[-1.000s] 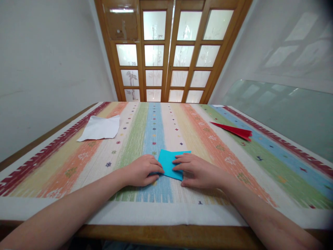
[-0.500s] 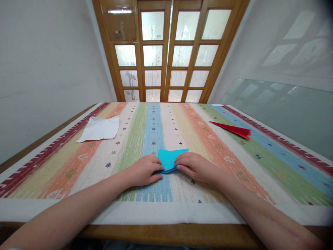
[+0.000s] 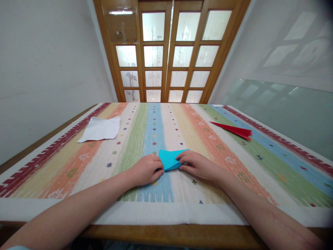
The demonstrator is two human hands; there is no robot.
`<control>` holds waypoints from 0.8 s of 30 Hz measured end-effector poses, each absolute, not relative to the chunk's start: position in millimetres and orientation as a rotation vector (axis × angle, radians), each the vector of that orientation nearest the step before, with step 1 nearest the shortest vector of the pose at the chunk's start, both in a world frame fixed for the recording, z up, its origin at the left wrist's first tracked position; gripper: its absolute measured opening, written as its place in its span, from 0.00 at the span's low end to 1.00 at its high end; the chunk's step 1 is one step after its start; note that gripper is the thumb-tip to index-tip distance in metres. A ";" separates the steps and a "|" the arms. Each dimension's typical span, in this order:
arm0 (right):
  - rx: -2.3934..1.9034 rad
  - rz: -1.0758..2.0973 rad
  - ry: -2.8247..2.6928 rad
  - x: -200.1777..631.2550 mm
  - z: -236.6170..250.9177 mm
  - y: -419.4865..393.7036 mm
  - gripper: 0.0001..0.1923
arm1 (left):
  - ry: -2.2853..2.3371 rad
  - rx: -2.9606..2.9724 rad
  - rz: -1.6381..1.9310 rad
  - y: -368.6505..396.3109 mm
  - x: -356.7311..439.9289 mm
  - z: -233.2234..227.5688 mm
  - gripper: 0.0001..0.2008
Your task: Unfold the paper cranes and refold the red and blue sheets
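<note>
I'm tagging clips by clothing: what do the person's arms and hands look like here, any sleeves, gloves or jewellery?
Both forearms are bare up to the bottom frame edge. The left hand and right hand wear no gloves, rings or watch that shows. A sliver of pale blue at the bottom left corner may be a sleeve edge; too little shows to tell.

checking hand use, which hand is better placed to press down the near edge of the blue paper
Right, probably. The right hand has its fingertips on the blue paper at that edge; the left hand only pinches its left corner.
</note>
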State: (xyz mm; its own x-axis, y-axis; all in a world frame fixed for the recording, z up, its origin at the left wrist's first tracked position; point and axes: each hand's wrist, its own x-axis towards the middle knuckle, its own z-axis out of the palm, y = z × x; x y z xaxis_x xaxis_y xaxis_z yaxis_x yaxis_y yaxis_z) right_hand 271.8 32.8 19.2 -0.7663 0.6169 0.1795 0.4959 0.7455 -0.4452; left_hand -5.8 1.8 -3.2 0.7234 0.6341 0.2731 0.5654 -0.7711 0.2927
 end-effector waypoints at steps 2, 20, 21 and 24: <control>-0.847 0.523 -2.628 271.5 17.7 33.8 0.10 | 0.969 2.736 0.527 1.6 -5.8 -3.7 0.08; -0.915 0.327 -2.570 264.7 2.2 39.1 0.09 | 0.819 2.553 0.449 -31.7 5.5 21.0 0.15; -0.881 0.368 -2.576 265.7 3.0 38.5 0.09 | 0.771 2.555 0.426 -35.8 6.6 23.2 0.15; -0.808 0.496 -2.617 265.9 5.9 34.8 0.10 | 0.653 2.662 0.394 -42.7 9.2 24.7 0.14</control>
